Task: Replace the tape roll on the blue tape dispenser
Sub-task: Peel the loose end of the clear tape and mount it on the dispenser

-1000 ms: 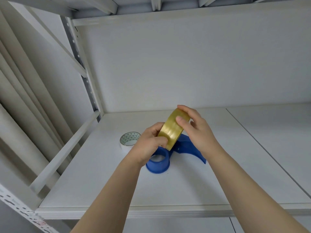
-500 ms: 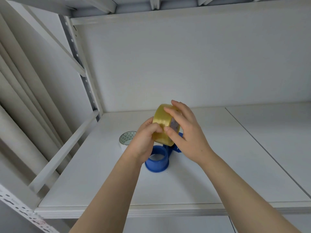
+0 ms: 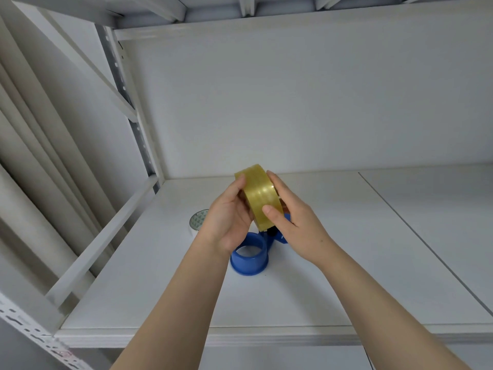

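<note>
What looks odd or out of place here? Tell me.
Nothing stands out. Both hands, left and right, hold the yellow tape roll above the blue dispenser, whose hub is bare; a second roll sits behind.

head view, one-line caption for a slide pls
Both hands, left and right, hold a yellow tape roll above the blue dispenser.

Glossy translucent tape roll [image 3: 260, 194]; smooth blue plastic dispenser [image 3: 250, 259].

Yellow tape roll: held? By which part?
Yes. Both hands hold the tape roll above the dispenser: left hand and right hand grip opposite sides, thumbs on the outer band.
</note>
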